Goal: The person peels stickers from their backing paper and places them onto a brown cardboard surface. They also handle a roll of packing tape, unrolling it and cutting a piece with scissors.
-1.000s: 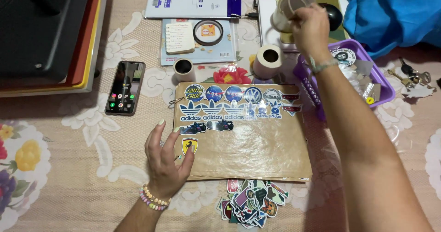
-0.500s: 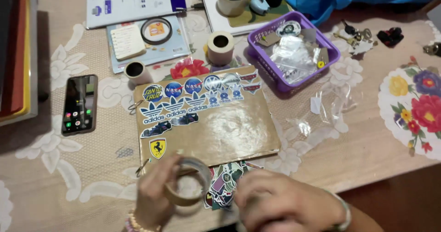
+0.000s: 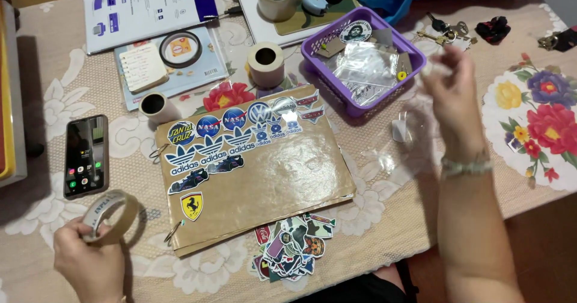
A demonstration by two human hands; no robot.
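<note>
From the head view, the left hand (image 3: 90, 261) grips a roll of clear tape (image 3: 110, 217) at the counter's (image 3: 384, 219) near-left edge, just left of the sticker-covered brown board (image 3: 252, 171); the right hand (image 3: 454, 90) hangs blurred beside the purple basket (image 3: 360, 102), so I cannot tell its grip; a phone (image 3: 86, 156) lies near the tape.

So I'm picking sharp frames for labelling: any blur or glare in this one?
Head view: the right hand is smeared by motion blur; the left hand holding the tape roll is sharper. Glare whitens the glossy brown cover and the top-row stickers. The phone reads crisply.
</note>
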